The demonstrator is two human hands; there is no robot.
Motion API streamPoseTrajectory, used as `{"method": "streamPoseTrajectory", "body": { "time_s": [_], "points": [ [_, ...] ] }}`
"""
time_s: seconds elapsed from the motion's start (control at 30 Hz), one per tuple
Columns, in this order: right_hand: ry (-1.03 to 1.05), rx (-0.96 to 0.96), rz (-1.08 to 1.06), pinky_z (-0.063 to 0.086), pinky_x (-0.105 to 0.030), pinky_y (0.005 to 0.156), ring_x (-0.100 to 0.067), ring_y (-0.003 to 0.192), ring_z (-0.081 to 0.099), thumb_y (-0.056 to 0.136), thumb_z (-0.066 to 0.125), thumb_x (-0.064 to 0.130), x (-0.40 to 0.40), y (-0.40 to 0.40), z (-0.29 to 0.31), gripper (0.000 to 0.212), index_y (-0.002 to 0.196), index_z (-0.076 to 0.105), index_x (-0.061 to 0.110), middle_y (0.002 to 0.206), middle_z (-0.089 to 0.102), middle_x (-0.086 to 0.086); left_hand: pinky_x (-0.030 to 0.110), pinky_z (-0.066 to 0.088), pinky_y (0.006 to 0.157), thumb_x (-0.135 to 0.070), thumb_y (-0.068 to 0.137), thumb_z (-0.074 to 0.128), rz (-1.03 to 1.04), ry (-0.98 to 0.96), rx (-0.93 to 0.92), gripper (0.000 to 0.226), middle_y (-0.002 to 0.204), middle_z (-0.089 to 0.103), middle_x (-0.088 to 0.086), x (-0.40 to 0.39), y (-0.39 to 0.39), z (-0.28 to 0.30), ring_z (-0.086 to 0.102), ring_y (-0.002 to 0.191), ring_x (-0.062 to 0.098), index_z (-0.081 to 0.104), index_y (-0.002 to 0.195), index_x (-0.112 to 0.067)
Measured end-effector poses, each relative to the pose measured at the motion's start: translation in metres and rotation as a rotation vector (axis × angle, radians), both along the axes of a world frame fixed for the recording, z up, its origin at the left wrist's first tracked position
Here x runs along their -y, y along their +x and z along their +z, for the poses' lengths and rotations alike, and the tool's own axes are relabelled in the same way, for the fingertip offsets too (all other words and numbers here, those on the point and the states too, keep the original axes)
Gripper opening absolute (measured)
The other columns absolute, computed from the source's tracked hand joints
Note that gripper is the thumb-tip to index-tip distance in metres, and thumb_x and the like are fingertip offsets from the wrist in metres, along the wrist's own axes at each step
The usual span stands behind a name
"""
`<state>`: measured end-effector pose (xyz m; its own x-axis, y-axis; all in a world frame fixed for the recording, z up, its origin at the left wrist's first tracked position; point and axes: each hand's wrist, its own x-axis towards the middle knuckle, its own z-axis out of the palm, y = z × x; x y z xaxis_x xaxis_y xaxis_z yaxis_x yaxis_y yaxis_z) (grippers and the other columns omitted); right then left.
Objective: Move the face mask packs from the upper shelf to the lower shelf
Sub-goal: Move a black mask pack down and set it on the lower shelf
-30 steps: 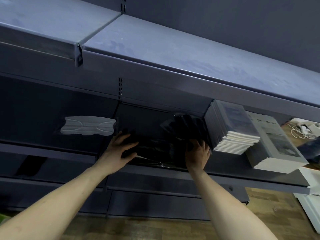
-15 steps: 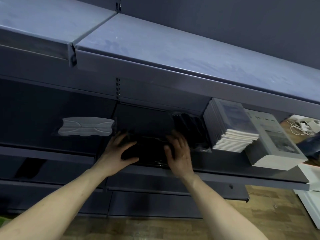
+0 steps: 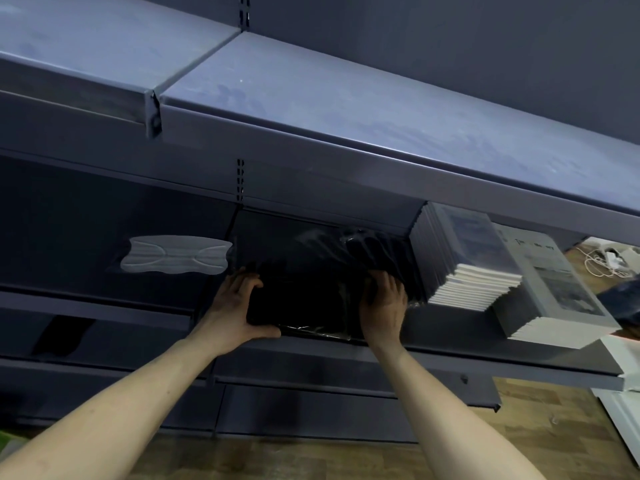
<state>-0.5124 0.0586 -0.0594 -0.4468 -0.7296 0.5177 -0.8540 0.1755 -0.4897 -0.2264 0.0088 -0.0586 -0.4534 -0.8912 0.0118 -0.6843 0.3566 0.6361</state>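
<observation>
A black face mask pack [image 3: 304, 299] in clear, glossy wrap lies flat on the lower shelf [image 3: 450, 344], its near edge at the shelf's front lip. The left hand [image 3: 235, 306] grips its left end, fingers curled over the top and thumb pressed along the front edge. The right hand [image 3: 384, 306] holds the pack's right end, fingers bent over the top. So the pack sits squarely between the two hands. Just behind the right hand, a second black mask pack [image 3: 377, 251] leans on the shelf against a stack of white booklets [image 3: 467, 265]; a larger stack of printed booklets [image 3: 554, 292] sits further right. To the left, on the neighbouring shelf section, lies a single pale grey face mask [image 3: 176, 254]. The upper shelf [image 3: 346, 109] above is a dusty blue-grey. A wooden floor [image 3: 540, 427] shows below.
</observation>
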Motion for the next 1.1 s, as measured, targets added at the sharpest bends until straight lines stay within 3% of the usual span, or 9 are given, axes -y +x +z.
{"method": "streamPoseTrajectory", "body": {
  "time_s": [0.13, 0.2, 0.33, 0.4, 0.5, 0.67, 0.8, 0.93, 1.1],
  "points": [
    [0.068, -0.132, 0.482, 0.043, -0.04, 0.101, -0.023, 0.108, 0.057, 0.089, 0.057, 0.009, -0.007, 0.034, -0.001, 0.02, 0.105, 0.068, 0.014, 0.111, 0.067, 0.0, 0.042, 0.023, 0.12, -0.054, 0.055, 0.091, 0.06, 0.148, -0.135, 0.146, 0.163, -0.006, -0.006, -0.004, -0.001, 0.006, 0.009, 0.149, 0.017, -0.02, 0.149, -0.049],
    [0.188, -0.107, 0.595, 0.041, -0.043, 0.103, -0.021, 0.113, 0.055, 0.09, 0.053, 0.02, -0.015, 0.043, -0.007, 0.022, 0.108, 0.066, 0.017, 0.116, 0.064, 0.004, 0.039, 0.022, 0.121, -0.046, 0.054, 0.094, 0.065, 0.132, -0.21, 0.152, 0.161, -0.02, -0.013, -0.005, 0.0, 0.004, 0.0, 0.149, 0.011, -0.028, 0.144, -0.053],
    [0.3, -0.017, 0.552, 0.028, -0.039, 0.118, -0.017, 0.141, 0.031, 0.088, 0.056, 0.058, -0.022, 0.048, -0.005, 0.049, 0.127, 0.053, 0.028, 0.149, 0.039, 0.008, 0.031, 0.03, 0.113, -0.053, 0.054, 0.092, 0.004, 0.037, -0.213, 0.122, 0.16, -0.017, -0.018, -0.005, 0.002, 0.002, 0.008, 0.146, 0.007, 0.011, 0.144, -0.061],
    [0.436, 0.019, 0.558, 0.003, -0.035, 0.124, -0.014, 0.153, -0.004, 0.076, 0.061, 0.076, -0.02, 0.048, 0.004, 0.091, 0.151, 0.026, 0.038, 0.166, 0.005, 0.005, 0.026, 0.033, 0.107, -0.062, 0.054, 0.087, -0.011, -0.005, -0.179, 0.097, 0.161, -0.004, -0.012, -0.003, 0.003, 0.0, 0.017, 0.138, 0.003, 0.032, 0.133, -0.056],
    [0.673, -0.027, 0.561, -0.008, -0.046, 0.124, -0.012, 0.149, -0.027, 0.061, 0.067, 0.084, -0.012, 0.049, 0.014, 0.128, 0.154, -0.013, 0.045, 0.165, -0.02, 0.007, 0.021, 0.024, 0.107, -0.067, 0.054, 0.083, -0.012, -0.008, -0.089, 0.089, 0.155, 0.021, -0.006, 0.0, 0.003, -0.003, 0.018, 0.133, -0.002, 0.047, 0.128, -0.032],
    [0.808, -0.104, 0.512, 0.004, -0.047, 0.124, -0.021, 0.151, -0.004, 0.054, 0.071, 0.083, 0.002, 0.054, 0.029, 0.134, 0.156, -0.005, 0.041, 0.164, 0.002, 0.003, 0.023, 0.033, 0.103, -0.06, 0.051, 0.088, -0.103, 0.122, 0.07, 0.105, 0.148, 0.024, -0.016, 0.008, 0.013, 0.019, 0.032, 0.132, 0.007, 0.036, 0.14, -0.036],
    [0.757, -0.174, 0.509, 0.02, -0.038, 0.119, -0.02, 0.139, 0.021, 0.058, 0.07, 0.081, -0.003, 0.06, 0.033, 0.118, 0.154, 0.017, 0.039, 0.149, 0.023, 0.006, 0.038, 0.027, 0.116, -0.061, 0.049, 0.088, -0.227, 0.148, 0.267, 0.138, 0.161, 0.003, -0.01, 0.004, 0.023, 0.044, 0.008, 0.148, 0.019, -0.005, 0.151, -0.051],
    [0.781, -0.048, 0.495, 0.017, -0.039, 0.12, -0.019, 0.142, 0.015, 0.056, 0.072, 0.079, -0.006, 0.061, 0.031, 0.118, 0.153, 0.015, 0.044, 0.152, 0.016, 0.01, 0.037, 0.016, 0.12, -0.063, 0.051, 0.087, -0.298, 0.258, 0.443, 0.151, 0.163, -0.019, -0.007, 0.001, 0.02, 0.059, -0.01, 0.151, 0.021, -0.03, 0.145, -0.049],
    [0.793, -0.026, 0.457, 0.006, -0.046, 0.124, -0.019, 0.151, 0.004, 0.057, 0.069, 0.082, -0.006, 0.054, 0.03, 0.12, 0.155, 0.011, 0.045, 0.162, 0.011, 0.012, 0.041, 0.022, 0.12, -0.063, 0.054, 0.087, -0.238, 0.264, 0.465, 0.149, 0.162, -0.023, -0.003, 0.004, 0.015, 0.077, -0.01, 0.151, 0.026, -0.032, 0.142, -0.05]
  ]
}}
